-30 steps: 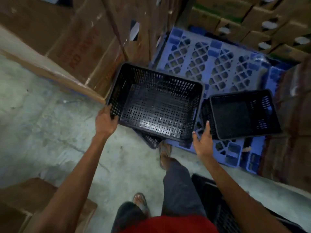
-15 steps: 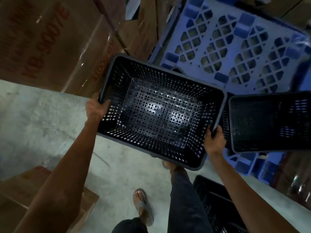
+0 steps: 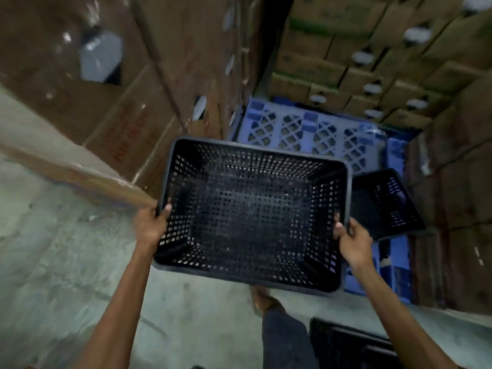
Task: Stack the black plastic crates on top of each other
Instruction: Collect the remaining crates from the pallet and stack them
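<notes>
- I hold the black crate (image 3: 250,211) up off the concrete floor (image 3: 53,262), its open top facing me, in front of the blue pallet (image 3: 306,129).
- My left hand (image 3: 150,226) is clamped on the crate's left rim, thumb hooked inside.
- My right hand (image 3: 354,243) is clamped on the crate's right rim.
- A second black crate (image 3: 386,203) sits on the pallet, just right of the held crate.
- A third dark crate (image 3: 346,344) stands on the floor below the held one, by my leg (image 3: 285,339).
- Cardboard boxes (image 3: 119,75) are stacked left of and behind the pallet.
</notes>
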### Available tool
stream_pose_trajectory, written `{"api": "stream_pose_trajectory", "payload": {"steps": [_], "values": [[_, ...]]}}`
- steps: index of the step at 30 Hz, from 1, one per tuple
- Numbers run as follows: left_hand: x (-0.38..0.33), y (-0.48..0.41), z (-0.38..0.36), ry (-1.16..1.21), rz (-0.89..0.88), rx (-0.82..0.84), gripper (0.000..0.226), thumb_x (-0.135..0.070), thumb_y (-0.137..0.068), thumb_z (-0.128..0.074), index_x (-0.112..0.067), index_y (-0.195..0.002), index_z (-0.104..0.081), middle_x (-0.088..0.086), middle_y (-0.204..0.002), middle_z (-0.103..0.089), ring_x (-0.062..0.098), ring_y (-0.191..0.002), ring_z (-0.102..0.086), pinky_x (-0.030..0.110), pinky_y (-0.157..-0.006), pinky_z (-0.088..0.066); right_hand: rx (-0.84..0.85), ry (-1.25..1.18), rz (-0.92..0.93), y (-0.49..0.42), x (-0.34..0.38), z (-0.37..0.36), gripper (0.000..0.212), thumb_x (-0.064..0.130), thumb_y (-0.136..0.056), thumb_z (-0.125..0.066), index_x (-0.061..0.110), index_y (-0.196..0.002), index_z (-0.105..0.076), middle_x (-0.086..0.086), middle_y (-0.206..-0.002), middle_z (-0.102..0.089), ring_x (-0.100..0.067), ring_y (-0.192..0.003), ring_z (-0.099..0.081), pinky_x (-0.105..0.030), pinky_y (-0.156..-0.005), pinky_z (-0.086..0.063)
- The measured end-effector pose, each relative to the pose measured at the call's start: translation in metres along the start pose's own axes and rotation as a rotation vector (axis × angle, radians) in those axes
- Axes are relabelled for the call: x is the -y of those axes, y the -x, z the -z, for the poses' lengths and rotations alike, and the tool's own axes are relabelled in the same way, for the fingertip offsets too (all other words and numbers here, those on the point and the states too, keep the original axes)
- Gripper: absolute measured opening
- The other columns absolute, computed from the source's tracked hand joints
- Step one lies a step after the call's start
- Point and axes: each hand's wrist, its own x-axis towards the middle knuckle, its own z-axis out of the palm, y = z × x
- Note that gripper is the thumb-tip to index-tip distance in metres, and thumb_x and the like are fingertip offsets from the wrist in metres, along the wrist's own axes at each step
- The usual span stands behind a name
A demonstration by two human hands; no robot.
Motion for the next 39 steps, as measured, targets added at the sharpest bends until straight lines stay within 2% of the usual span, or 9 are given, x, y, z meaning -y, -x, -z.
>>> {"api": "stream_pose_trajectory", "payload": {"steps": [4,8,10,14,18,22,28,33,39], "values": [[-0.030,0.061,0.055,0.093,-0.170,-0.041,0.034,-0.044,-0.089,-0.061,-0.016,-0.105,-0.071,0.008,-0.075,-0.070,0.030,-0.078,-0.068,0.036,-0.064,-0.045,-0.133,-0.019,0.089,0.076,0.007,0.081,0.030,0.032,-0.097,-0.053,0.012,-0.116,-0.065,-0.009,-0.097,-0.072,-0.033,-0.091,-0.065,-0.049,-0.082,-0.051],[-0.068,0.130,0.102,0.173,-0.339,-0.060,0.040,-0.040,-0.090,-0.063,-0.006,-0.109,-0.070,0.010,-0.071,-0.064,0.036,-0.082,-0.065,0.037,-0.069,-0.043,-0.278,-0.036,0.173,0.165,0.015,0.169,0.020,0.038,-0.097,-0.051,0.025,-0.101,-0.066,-0.007,-0.084,-0.074,-0.028,-0.081,-0.070,-0.055,-0.076,-0.056],[-0.088,0.169,0.121,0.158,-0.412,-0.046,0.041,-0.043,-0.092,-0.060,-0.007,-0.109,-0.070,0.018,-0.077,-0.068,0.039,-0.081,-0.064,0.037,-0.066,-0.042,-0.343,-0.039,0.181,0.208,0.016,0.212,0.026,0.039,-0.097,-0.052,0.018,-0.100,-0.066,-0.008,-0.086,-0.075,-0.030,-0.083,-0.072,-0.056,-0.079,-0.055],[-0.125,0.235,0.142,0.098,-0.475,0.005,0.041,-0.051,-0.093,-0.052,-0.013,-0.090,-0.068,0.001,-0.055,-0.054,0.028,-0.061,-0.053,0.036,-0.052,-0.031,-0.464,0.013,0.179,0.269,0.007,0.284,0.035,0.044,-0.095,-0.050,0.014,-0.097,-0.067,-0.003,-0.079,-0.076,-0.027,-0.081,-0.073,-0.049,-0.077,-0.057],[-0.167,0.295,0.138,0.079,-0.543,0.127,0.041,-0.053,-0.091,-0.054,-0.016,-0.083,-0.070,0.009,-0.065,-0.064,0.029,-0.067,-0.058,0.036,-0.056,-0.036,-0.547,0.008,0.134,0.311,-0.022,0.353,0.035,0.040,-0.094,-0.051,0.010,-0.095,-0.068,-0.016,-0.089,-0.075,-0.041,-0.091,-0.070,-0.055,-0.085,-0.053],[-0.203,0.357,0.109,0.043,-0.583,0.233,0.033,-0.049,-0.091,-0.058,-0.020,-0.081,-0.069,0.010,-0.076,-0.065,0.021,-0.066,-0.052,0.034,-0.061,-0.037,-0.593,-0.020,0.091,0.340,-0.072,0.416,0.032,0.033,-0.092,-0.054,0.005,-0.083,-0.068,-0.023,-0.075,-0.071,-0.042,-0.079,-0.069,-0.053,-0.076,-0.054],[-0.236,0.449,0.057,-0.010,-0.598,0.309,0.037,-0.041,-0.090,-0.063,-0.006,-0.081,-0.073,0.021,-0.074,-0.070,0.033,-0.072,-0.066,0.034,-0.057,-0.037,-0.540,-0.017,0.021,0.349,-0.153,0.500,0.031,0.026,-0.093,-0.057,0.003,-0.085,-0.075,-0.023,-0.082,-0.074,-0.038,-0.088,-0.069,-0.045,-0.080,-0.053],[-0.238,0.543,0.007,-0.056,-0.557,0.251,0.046,-0.039,-0.091,-0.064,-0.006,-0.059,-0.062,0.011,-0.050,-0.047,0.025,-0.049,-0.046,0.032,-0.047,-0.028,-0.407,0.027,0.017,0.330,-0.229,0.564,0.034,0.029,-0.091,-0.059,0.004,-0.079,-0.077,-0.021,-0.076,-0.074,-0.030,-0.078,-0.068,-0.034,-0.070,-0.045],[-0.217,0.643,-0.038,-0.068,-0.433,0.268,0.038,-0.037,-0.091,-0.063,-0.008,-0.069,-0.075,0.013,-0.069,-0.070,0.026,-0.063,-0.062,0.032,-0.054,-0.038,-0.231,0.013,-0.031,0.321,-0.308,0.604,0.027,0.022,-0.097,-0.057,0.011,-0.083,-0.078,-0.018,-0.080,-0.074,-0.033,-0.083,-0.068,-0.041,-0.075,-0.051]]}}
